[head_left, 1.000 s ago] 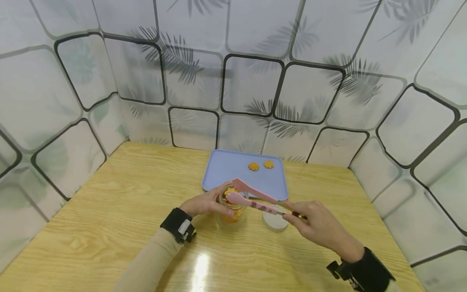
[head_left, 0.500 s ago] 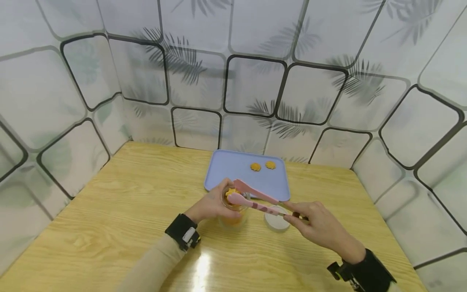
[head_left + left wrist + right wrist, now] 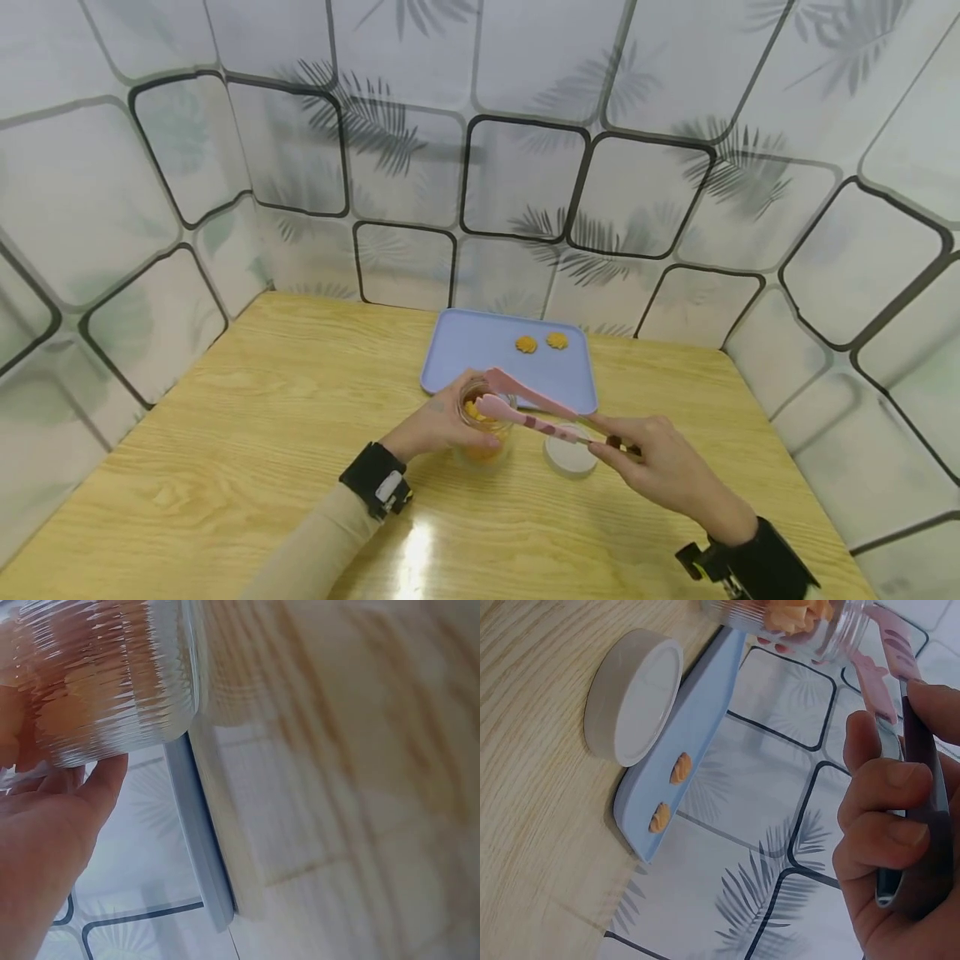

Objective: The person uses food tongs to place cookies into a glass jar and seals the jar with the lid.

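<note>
My left hand (image 3: 438,421) grips a ribbed clear glass jar (image 3: 112,682) round its upper part, thumb across the near side. Inside are orange-yellow piped cookies (image 3: 799,615). In the head view the jar's mouth leans towards the right hand. My right hand (image 3: 660,467) holds pink-tipped tongs (image 3: 547,429) by their metal handles. The two tips stand apart over the jar's mouth, with no cookie between them. Two more piped cookies (image 3: 527,344) lie on a light blue tray (image 3: 472,346) behind the jar.
A round white lid (image 3: 570,454) rests on the wooden table (image 3: 322,367), right of the jar and under the tongs. The tray's near edge sits just behind the jar. A patterned curtain (image 3: 525,167) encloses the table's back and sides.
The tongs have shifted slightly right over the jar's mouth. A cookie showing high at the mouth half a second ago sits lower now. The left hand still grips the jar.
</note>
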{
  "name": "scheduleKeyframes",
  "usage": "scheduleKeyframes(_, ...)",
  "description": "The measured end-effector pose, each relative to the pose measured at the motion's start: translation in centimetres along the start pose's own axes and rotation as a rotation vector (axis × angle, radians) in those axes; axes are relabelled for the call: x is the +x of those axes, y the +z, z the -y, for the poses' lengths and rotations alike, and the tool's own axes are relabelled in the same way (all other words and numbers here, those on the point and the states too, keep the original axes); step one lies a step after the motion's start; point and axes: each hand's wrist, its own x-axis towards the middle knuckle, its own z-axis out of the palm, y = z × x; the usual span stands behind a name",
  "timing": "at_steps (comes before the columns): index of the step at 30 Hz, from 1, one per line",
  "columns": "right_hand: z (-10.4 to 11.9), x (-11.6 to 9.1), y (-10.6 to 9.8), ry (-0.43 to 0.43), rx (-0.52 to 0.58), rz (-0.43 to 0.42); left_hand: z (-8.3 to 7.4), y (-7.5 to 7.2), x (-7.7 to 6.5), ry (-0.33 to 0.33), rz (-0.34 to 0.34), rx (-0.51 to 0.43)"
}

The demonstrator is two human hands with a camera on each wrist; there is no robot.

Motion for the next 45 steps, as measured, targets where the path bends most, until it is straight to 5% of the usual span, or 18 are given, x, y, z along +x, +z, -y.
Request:
scheduleKeyframes(6,-1.1,0.1,0.0,0.003,0.056,-0.081,0.1,0.2,0.3,0.013,-0.031,0.042)
scheduleKeyframes(13,-4.3,2.0,0.2,0.194,-0.101,-0.148,0.3,0.2,0.5,0.049,-0.033,0.047)
scheduleKeyframes(25,-9.9,7.0,3.4,0.38,-0.223,-0.04,0.7,0.0,0.3,0.044,-0.024,0.035)
scheduleKeyframes(45,-10.6,8.3,5.3,0.512,-0.27,0.049,0.5,0.0,0.5,0.044,-0.014,0.051)
